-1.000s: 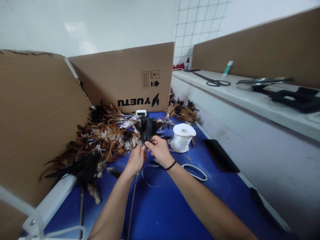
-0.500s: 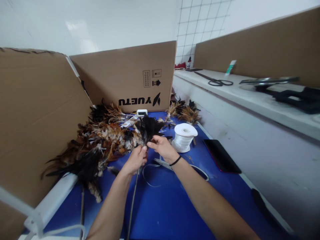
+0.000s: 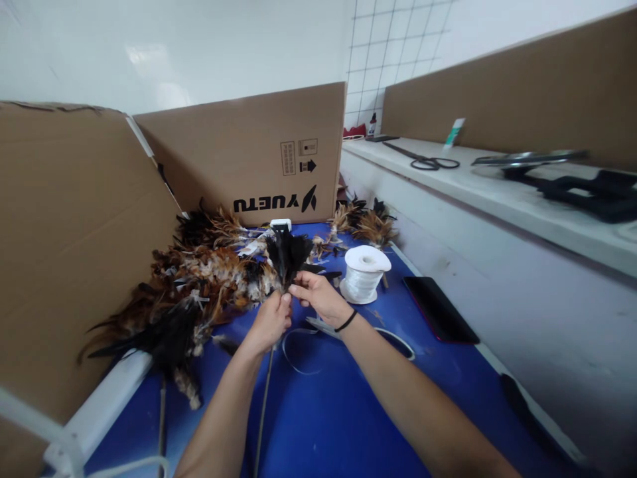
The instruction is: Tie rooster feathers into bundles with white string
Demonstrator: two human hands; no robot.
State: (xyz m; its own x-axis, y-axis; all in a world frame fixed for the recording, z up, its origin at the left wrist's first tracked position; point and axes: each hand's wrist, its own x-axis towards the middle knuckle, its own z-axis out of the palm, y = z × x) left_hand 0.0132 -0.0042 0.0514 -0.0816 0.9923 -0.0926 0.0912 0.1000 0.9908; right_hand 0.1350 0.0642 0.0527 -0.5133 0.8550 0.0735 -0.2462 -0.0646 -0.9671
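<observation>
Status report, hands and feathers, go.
Left hand and right hand both pinch the black feather bundle on its rod. Thread spool beside, apart.

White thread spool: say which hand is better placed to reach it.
Right, probably. The right hand lies just beside the white thread spool, while the left hand sits farther away, pinching the black feather bundle at its base.

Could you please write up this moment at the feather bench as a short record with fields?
Left hand: left hand in a closed grip on the base of a black feather bundle, atop a thin rod.
Right hand: right hand pinches the same bundle base with its fingertips.
Beside the hands: feather pile to the left, white thread spool to the right.
Surface: blue table.
Backdrop: cardboard box.
Also there: dark phone; scissors on the ledge.
</observation>
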